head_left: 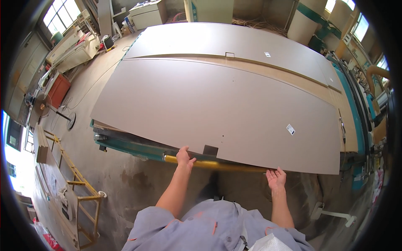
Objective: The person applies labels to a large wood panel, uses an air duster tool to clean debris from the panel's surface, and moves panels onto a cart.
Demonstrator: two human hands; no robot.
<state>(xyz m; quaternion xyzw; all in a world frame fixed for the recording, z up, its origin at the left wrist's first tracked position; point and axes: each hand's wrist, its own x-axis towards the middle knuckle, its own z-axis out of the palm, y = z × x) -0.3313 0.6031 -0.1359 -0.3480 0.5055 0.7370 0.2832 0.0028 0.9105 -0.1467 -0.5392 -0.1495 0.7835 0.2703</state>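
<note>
A large, flat grey panel (pixel 176 100) lies across the machine bed in front of me, its near edge overhanging toward me. It has a small square notch in the near edge, a few small holes and a white label (pixel 290 129). My left hand (pixel 184 159) grips that near edge just left of the notch, thumb apart and some fingers hidden. Farther right, my right hand (pixel 276 179) is palm up at the same edge, fingertips curled against it. Below the edge, between my hands, runs a yellow roller (pixel 209 164).
A second grey panel (pixel 201 39) lies behind on the tan bed board (pixel 310 90). Teal machine rails (pixel 354 108) border the right side. At left are a standing fan (pixel 71 121) and a yellow metal frame cart (pixel 86 188) with boards. A white bracket (pixel 335 215) is at lower right.
</note>
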